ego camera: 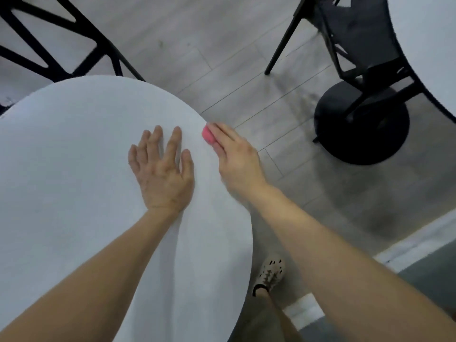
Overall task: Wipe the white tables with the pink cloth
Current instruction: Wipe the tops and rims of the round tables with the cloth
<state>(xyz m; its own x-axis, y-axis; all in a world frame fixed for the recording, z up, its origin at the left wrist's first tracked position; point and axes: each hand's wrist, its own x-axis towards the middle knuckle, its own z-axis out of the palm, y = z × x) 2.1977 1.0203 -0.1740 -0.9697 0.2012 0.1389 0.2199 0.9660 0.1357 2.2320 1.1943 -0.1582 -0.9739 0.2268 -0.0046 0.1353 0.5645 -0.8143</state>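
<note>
— Grey plank floor (pixel 222 45), round white desk (pixel 74 156): what are the hands doing?

— The left hand (pixel 161 174) lies flat on the desk with its fingers spread wide, gripping nothing. The right hand (pixel 237 156) holds the pink cloth (pixel 208 137) bunched under its fingers, right at the desk's far-right rim.

— How should this pass be done well?

— As I read it, the rim is being wiped. Firm downward pressure, the cloth following the curve, and the left hand bracing the top so the pedestal does not rock. Opening the cloth out would cover more surface per stroke.

— What can't be confirmed?

— Most of the cloth is hidden beneath the fingers, and the right hand is blurred, so the thumb's hold is unclear. No dirt or wet streaks can be made out on the white top. A second white desk (pixel 424 45) is cut off at upper right, above a black round base (pixel 362 129). Two black chairs (pixel 56 45) are only partly in frame. One shoe (pixel 270 274) shows below.
</note>
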